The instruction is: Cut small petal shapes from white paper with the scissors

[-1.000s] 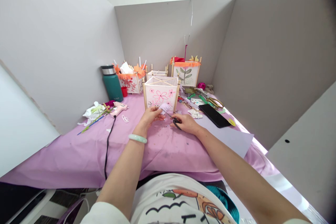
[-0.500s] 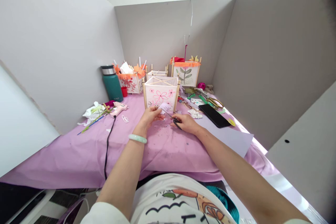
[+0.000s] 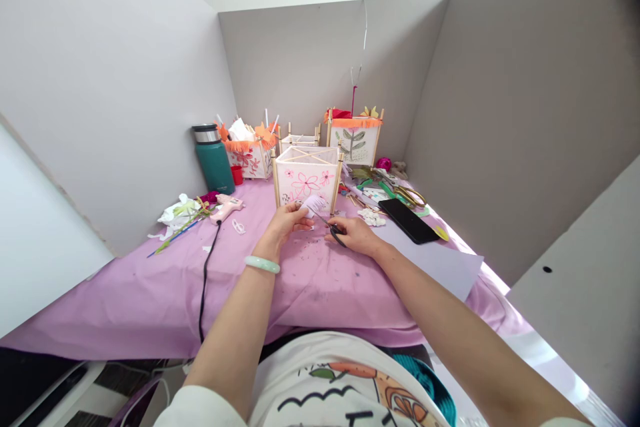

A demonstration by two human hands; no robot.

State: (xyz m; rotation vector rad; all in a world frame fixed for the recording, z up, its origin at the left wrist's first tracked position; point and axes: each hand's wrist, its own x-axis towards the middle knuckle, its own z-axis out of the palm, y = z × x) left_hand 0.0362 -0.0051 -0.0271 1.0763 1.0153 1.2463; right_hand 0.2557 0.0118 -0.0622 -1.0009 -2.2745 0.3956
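My left hand [image 3: 290,223] pinches a small piece of pale purple paper [image 3: 314,204] whose edge is cut into a fringe. In my right hand [image 3: 353,235] is a pair of dark-handled scissors [image 3: 336,232], its fingers through the handles. The scissor blades point left and meet the paper; how far apart they are is too small to tell. Just behind both hands stands a white box lantern [image 3: 305,177] with a wooden stick frame and pink flowers drawn on its front. The paper overlaps the lantern's lower front from this viewpoint.
A pink glue gun [image 3: 227,208] with a black cord lies left, near a green bottle [image 3: 214,160]. On the right are a black phone [image 3: 407,220] and a pale purple sheet [image 3: 440,263]. More decorated boxes [image 3: 354,141] stand behind. Grey partitions [image 3: 330,47] enclose the table.
Almost nothing differs. The fringed paper has shifted very slightly in my left hand; both hands and the scissors keep their places.
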